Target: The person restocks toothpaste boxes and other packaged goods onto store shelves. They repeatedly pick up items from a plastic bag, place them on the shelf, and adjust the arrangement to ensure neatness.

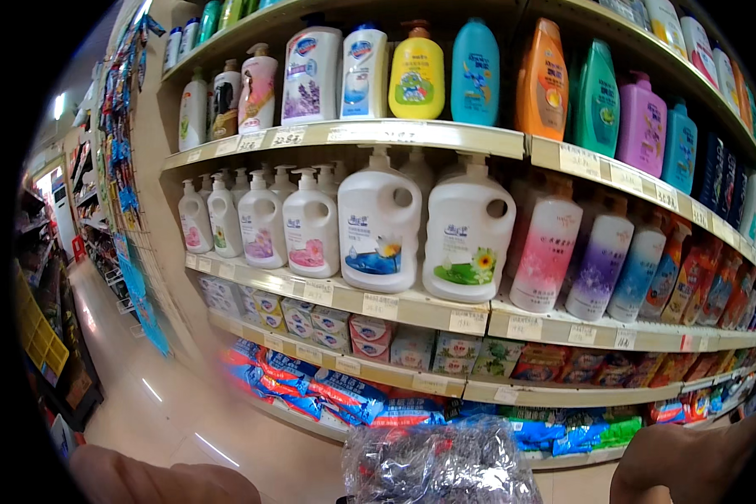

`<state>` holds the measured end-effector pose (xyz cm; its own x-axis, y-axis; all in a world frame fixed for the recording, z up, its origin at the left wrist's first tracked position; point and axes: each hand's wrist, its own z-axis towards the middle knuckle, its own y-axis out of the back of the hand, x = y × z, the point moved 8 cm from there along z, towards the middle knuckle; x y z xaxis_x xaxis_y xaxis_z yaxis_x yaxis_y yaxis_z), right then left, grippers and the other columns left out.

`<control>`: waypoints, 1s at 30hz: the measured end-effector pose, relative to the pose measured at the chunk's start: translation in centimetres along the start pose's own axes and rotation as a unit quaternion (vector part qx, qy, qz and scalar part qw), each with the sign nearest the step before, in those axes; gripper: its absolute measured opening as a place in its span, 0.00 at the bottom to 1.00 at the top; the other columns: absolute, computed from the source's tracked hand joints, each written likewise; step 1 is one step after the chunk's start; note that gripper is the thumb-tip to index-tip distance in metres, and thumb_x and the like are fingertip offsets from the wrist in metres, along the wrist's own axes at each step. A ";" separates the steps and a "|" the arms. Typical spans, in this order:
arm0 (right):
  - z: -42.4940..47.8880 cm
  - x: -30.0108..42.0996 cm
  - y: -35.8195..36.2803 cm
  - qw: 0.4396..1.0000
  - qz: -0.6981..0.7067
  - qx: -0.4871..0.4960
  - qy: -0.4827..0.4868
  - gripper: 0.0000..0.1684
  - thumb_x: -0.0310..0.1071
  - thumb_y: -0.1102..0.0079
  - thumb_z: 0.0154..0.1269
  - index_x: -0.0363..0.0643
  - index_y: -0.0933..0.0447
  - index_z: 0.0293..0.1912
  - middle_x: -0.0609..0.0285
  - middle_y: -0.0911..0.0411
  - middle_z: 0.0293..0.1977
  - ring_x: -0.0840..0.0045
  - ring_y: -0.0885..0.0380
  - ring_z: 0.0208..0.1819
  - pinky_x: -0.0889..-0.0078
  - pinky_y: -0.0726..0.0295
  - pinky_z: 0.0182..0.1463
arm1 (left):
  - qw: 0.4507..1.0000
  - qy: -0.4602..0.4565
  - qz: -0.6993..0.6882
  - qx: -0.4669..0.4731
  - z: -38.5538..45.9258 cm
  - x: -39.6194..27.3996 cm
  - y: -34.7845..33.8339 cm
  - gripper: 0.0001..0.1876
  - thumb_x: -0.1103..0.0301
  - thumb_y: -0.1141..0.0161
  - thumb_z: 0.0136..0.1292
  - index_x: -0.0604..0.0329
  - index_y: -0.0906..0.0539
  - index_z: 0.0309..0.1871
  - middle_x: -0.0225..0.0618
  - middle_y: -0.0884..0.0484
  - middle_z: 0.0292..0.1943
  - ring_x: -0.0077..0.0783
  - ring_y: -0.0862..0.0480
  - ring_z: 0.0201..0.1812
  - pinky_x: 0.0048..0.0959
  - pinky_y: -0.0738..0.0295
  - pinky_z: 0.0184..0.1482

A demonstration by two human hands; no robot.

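Observation:
At the bottom left edge my left hand (pixel 164 480) shows only in part, its fingers below the picture. My right hand (pixel 668 457) is bent at the lower right, and its fingers are cut off too. Between them, apart from both visible parts, is a bundle wrapped in clear, shiny plastic (pixel 441 463); its dark contents with red spots are hard to make out. Behind it, the bottom shelf holds blue and red detergent bags (pixel 346 394). Whether either hand grips anything is hidden.
Shop shelving (pixel 327 296) curves across the view. It carries large white pump bottles (pixel 378 227), shampoo bottles (pixel 475 72), pink and purple bottles (pixel 545 252) and boxed soap (pixel 372 337). Hanging packets (pixel 123 113) line a wire rack at left, beside a tiled aisle (pixel 145 416).

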<state>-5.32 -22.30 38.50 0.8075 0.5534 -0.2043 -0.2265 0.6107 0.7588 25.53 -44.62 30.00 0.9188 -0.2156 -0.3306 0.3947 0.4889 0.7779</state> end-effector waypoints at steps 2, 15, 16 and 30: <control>-0.2 0.2 0.2 1.000 -0.003 -0.007 0.002 0.16 0.21 0.39 0.44 0.38 0.23 0.38 0.57 0.22 0.30 0.68 0.27 0.29 0.67 0.30 0.32 | 1.000 0.000 0.001 -0.008 -0.1 0.2 0.9 0.15 0.70 0.45 0.52 0.67 0.23 0.44 0.44 0.20 0.39 0.39 0.21 0.42 0.37 0.28 0.46; -2.0 -0.5 1.0 0.999 -0.039 -0.012 -0.002 0.18 0.20 0.39 0.45 0.38 0.24 0.40 0.56 0.22 0.32 0.67 0.26 0.30 0.66 0.31 0.33 | 0.975 -0.090 -0.123 -0.164 -2.2 -4.8 6.9 0.15 0.72 0.44 0.51 0.68 0.22 0.43 0.44 0.19 0.41 0.40 0.20 0.42 0.36 0.26 0.45; -2.3 -0.7 1.2 0.999 -0.043 -0.015 -0.002 0.18 0.20 0.39 0.45 0.38 0.24 0.40 0.56 0.22 0.32 0.66 0.26 0.30 0.66 0.31 0.33 | 0.967 -0.110 -0.148 -0.178 -2.6 -6.0 7.3 0.15 0.72 0.44 0.51 0.68 0.22 0.43 0.44 0.19 0.41 0.40 0.20 0.42 0.36 0.25 0.45; -12.4 -12.8 -13.0 0.960 -0.035 -0.107 -0.256 0.16 0.23 0.39 0.49 0.38 0.24 0.41 0.55 0.24 0.37 0.64 0.27 0.37 0.63 0.31 0.44 | 0.809 -0.338 -0.444 0.184 -16.3 -25.2 -15.3 0.26 0.69 0.32 0.50 0.63 0.23 0.55 0.49 0.26 0.53 0.47 0.24 0.51 0.40 0.28 0.53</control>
<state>-19.52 -30.31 23.58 0.9744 0.1885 0.1222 -0.2239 0.7691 0.5987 -3.59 -32.89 17.80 0.0106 -0.8175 -0.5758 0.7548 -0.3712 0.5408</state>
